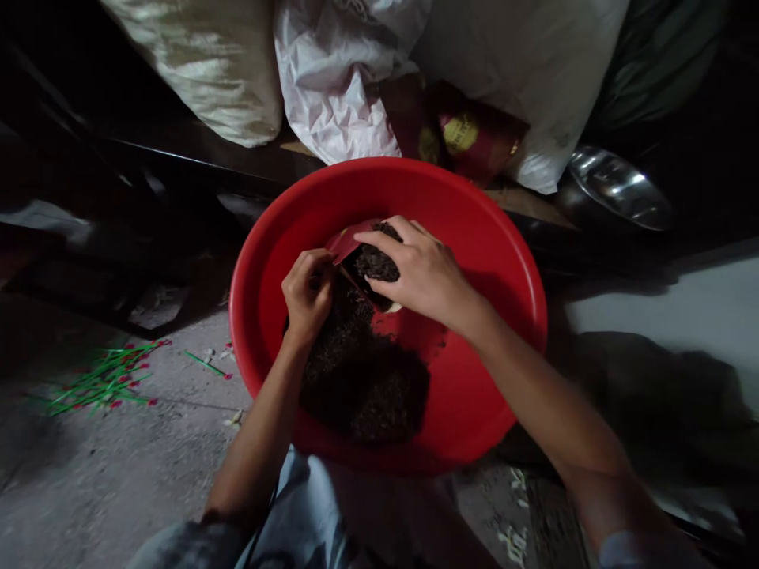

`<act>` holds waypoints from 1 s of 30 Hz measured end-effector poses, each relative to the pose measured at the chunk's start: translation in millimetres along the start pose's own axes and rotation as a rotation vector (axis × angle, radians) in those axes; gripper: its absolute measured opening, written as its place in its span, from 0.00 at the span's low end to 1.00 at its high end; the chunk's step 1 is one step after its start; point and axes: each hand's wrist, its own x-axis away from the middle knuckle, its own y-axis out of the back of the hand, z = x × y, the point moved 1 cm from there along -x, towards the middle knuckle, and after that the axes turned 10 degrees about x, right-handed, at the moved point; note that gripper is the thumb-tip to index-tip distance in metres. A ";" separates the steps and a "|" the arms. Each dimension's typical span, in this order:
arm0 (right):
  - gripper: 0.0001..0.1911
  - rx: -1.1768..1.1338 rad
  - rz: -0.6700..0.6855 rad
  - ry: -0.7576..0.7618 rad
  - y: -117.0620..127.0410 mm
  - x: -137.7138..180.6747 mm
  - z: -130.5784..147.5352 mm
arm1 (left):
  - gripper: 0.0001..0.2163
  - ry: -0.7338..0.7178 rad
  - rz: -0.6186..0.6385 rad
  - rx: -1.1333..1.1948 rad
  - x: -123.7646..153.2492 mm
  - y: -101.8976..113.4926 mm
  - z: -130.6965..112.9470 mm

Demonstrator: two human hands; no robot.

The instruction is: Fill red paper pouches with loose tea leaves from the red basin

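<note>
A big red plastic basin stands in front of me, with a heap of dark, crumbly loose leaves on its left and near side. Pinched in my left hand is the edge of a dark red bag, which lies tilted inside the basin. My right hand curves its fingers around a clump of the dark leaves at the bag's mouth. The bag's lower part is partly hidden by my right hand and the leaves.
Behind the basin stand a white sack, a cream sack and a dark red packet with a yellow label. A steel bowl sits at the right. Several green sticks with red ends lie on the floor at left.
</note>
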 end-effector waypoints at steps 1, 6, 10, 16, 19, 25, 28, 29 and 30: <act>0.28 0.047 0.015 0.027 -5.5 -4.4 -1.5 | 0.11 0.011 -0.019 -0.007 -0.7 -0.3 0.8; 0.25 0.064 0.000 0.047 -26.5 5.8 2.6 | 0.08 -0.025 -0.023 -0.050 -2.2 -3.8 0.8; 0.25 0.020 -0.027 -0.031 -37.3 15.7 -1.4 | 0.10 -0.195 0.112 -0.054 3.3 -8.7 -4.4; 0.30 -0.086 -0.026 -0.073 -40.7 3.0 -10.2 | 0.07 -0.364 0.296 -0.218 8.3 -12.3 -2.0; 0.28 -0.095 -0.160 -0.096 -26.1 15.9 -1.7 | 0.06 -0.345 0.310 -0.261 3.5 -14.7 0.2; 0.18 -0.362 -0.460 0.158 -35.6 95.5 64.3 | 0.05 -0.206 0.209 -0.267 -34.7 -14.8 -2.1; 0.12 -0.430 -0.033 0.034 -96.2 86.4 79.4 | 0.05 -0.178 0.204 -0.261 -59.8 -9.5 -5.1; 0.16 -0.391 0.112 -0.031 -120.7 70.5 76.8 | 0.06 -0.177 0.209 -0.265 -66.3 -7.8 -6.6; 0.22 -0.354 0.240 -0.070 -144.7 50.0 71.2 | 0.06 -0.178 0.214 -0.276 -71.4 -6.4 -8.3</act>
